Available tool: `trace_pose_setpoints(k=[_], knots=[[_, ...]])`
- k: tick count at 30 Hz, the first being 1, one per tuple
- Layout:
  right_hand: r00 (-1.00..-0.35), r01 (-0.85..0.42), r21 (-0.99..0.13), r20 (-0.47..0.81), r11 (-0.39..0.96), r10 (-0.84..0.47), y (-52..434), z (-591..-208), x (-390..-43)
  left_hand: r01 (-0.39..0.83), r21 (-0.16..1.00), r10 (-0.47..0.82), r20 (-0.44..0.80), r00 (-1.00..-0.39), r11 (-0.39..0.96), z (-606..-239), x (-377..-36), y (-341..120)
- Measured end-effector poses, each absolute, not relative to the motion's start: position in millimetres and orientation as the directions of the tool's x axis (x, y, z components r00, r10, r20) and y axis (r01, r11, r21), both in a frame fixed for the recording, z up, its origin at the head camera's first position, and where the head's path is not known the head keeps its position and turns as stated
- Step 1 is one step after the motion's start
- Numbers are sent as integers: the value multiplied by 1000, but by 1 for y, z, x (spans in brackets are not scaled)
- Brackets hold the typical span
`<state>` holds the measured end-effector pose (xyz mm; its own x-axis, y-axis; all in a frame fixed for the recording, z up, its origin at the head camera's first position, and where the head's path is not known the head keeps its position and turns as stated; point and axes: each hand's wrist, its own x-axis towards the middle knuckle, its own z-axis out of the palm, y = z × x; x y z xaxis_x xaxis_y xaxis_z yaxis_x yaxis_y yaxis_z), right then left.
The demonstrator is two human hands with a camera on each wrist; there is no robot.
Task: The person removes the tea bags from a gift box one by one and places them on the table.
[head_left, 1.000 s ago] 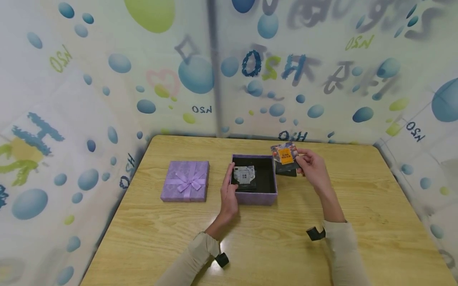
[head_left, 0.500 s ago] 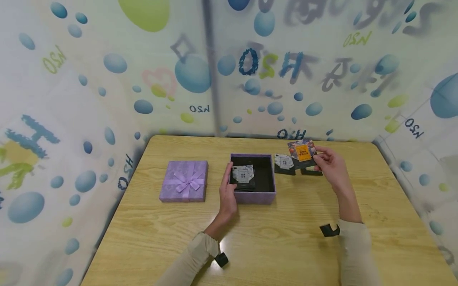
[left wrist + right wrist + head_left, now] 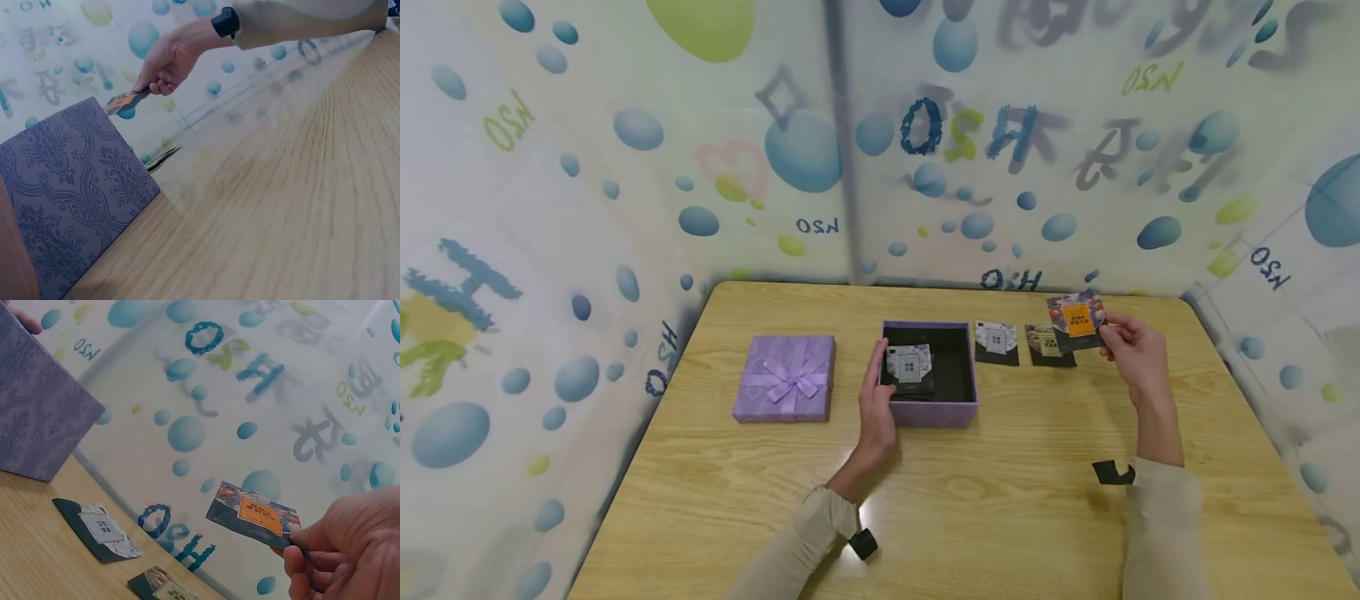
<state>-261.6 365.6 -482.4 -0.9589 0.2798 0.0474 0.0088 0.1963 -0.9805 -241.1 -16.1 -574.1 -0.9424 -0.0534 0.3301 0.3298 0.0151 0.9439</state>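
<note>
A pale drop-patterned wall (image 3: 1075, 267) stands at 12 o'clock, behind a light wooden table (image 3: 700, 483). Clock directions below run from the purple box on the table, with 6 o'clock towards the person.

The open purple box (image 3: 934, 414) has a dark inside. A small pile of dark packets with pale grey labels (image 3: 910, 371) lies against its 9 o'clock wall; the dark bottom shows at 3 o'clock.

At 9 o'clock, well apart from the box, lies what appears to be its matching lid (image 3: 767, 398), bow up, probably set aside so the box can be reached into.

The left hand (image 3: 877, 408), at 8 o'clock, holds the box's side wall, fingers long against the outside and thumb at the rim; this looks meant to steady it.

The right hand (image 3: 1138, 354), far out at 3 o'clock, pinches an orange-labelled packet (image 3: 1077, 322) by one edge between thumb and fingers, raised above the table between 2 and 3 o'clock. An edge grip seems chosen to suit so flat a thing; it leaves the label uncovered.

Near 3 o'clock, a grey-labelled packet (image 3: 996, 343) lies just beside the box, then a yellowish-labelled packet (image 3: 1048, 346) farther out, a gap between them, both face up, perhaps spaced so each can be seen.
</note>
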Motion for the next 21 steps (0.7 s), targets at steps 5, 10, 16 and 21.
trace_pose_setpoints(k=[5, 10, 16, 21], knots=[[-952, 20, -985, 34, 173, 303, 370, -487, -262, 327, 945, -49, 328, -944, 11, -573, -241, -16], [-946, 30, -985, 28, 173, 324, 376, -494, -264, 321, 947, -50, 321, -946, 16, -572, -242, -16], [-935, 73, -990, -25, 123, 354, 385, -503, -265, 319, 948, -45, 320, -946, 18, -574, -242, -16], [-917, 137, -986, -92, 90, 389, 392, -512, -266, 330, 944, -45, 331, -943, 21, -573, -241, -17]])
